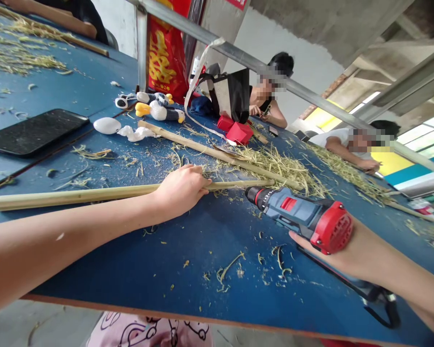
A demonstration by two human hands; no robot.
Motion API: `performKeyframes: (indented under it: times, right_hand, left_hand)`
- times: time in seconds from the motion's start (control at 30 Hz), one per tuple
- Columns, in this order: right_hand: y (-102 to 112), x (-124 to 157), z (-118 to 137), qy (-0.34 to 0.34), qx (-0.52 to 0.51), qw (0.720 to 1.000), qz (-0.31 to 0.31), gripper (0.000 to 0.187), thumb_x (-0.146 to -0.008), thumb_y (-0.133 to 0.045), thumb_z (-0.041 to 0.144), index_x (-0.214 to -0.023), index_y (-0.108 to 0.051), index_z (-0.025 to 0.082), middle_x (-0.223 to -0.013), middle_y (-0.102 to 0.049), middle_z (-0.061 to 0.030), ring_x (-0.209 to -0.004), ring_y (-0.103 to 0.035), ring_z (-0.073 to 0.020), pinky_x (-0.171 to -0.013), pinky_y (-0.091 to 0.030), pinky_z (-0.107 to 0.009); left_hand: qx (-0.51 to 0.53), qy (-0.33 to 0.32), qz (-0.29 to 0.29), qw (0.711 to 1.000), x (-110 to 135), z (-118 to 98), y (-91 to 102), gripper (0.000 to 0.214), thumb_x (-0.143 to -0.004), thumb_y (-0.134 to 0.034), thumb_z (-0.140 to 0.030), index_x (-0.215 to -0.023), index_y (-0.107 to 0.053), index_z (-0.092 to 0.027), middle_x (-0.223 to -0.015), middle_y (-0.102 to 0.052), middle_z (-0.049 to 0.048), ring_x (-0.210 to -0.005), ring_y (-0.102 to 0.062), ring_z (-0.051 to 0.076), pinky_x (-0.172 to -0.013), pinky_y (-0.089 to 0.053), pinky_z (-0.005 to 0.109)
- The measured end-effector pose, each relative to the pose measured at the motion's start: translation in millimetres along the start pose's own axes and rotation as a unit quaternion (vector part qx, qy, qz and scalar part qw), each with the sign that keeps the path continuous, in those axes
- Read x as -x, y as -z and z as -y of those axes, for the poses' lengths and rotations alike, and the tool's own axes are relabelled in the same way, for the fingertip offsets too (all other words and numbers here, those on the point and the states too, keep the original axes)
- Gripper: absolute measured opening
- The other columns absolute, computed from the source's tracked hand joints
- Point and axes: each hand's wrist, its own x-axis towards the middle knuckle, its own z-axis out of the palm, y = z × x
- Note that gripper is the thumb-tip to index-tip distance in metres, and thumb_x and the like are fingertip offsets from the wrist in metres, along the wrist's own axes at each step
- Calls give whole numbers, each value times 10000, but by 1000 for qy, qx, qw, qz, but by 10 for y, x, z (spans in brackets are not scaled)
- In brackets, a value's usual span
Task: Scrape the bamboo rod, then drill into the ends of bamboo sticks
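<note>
A long pale bamboo stick [79, 195] lies across the blue table [188, 270]. My left hand [181, 189] is closed round the stick near its right end. My right hand [332, 258] grips a blue and red cordless drill [300, 217]. The drill's black chuck points left at the stick's tip, close to it. A second, longer bamboo stick [217, 154] lies diagonally behind, among a heap of shavings [282, 166].
A black phone [34, 132] lies at the left. A white egg-shaped object [107, 125], toy ducks [159, 110], a black bag [231, 94] and red boxes [235, 130] stand at the back. Two other people sit at the far right side. A metal bar [238, 53] crosses overhead.
</note>
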Motion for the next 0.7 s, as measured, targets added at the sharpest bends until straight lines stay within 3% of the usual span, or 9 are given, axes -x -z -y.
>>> performKeyframes:
  times: [0.5, 0.7]
  right_hand:
    - [-54, -46, -245, 13, 52, 998, -21, 149, -782, -572, 430, -764, -671, 320, -887, -768, -107, -845, -741, -311, -809, -625, -463]
    - [-14, -55, -186, -6, -2, 1000, 13, 156, -797, -542, 403, -811, -677, 326, -858, -763, -87, -755, -739, -286, -731, -641, -425]
  left_hand:
    - [2, 14, -10, 1000, -3, 8, -9, 267, -954, -664, -291, -1188, -791, -265, -870, -658, 59, -910, -648, 225, -764, -501, 314]
    - [-4, 13, -10, 1000, -13, 14, -5, 263, -958, -656, -298, -1178, -795, -263, -839, -647, 52, -893, -643, 220, -764, -496, 315]
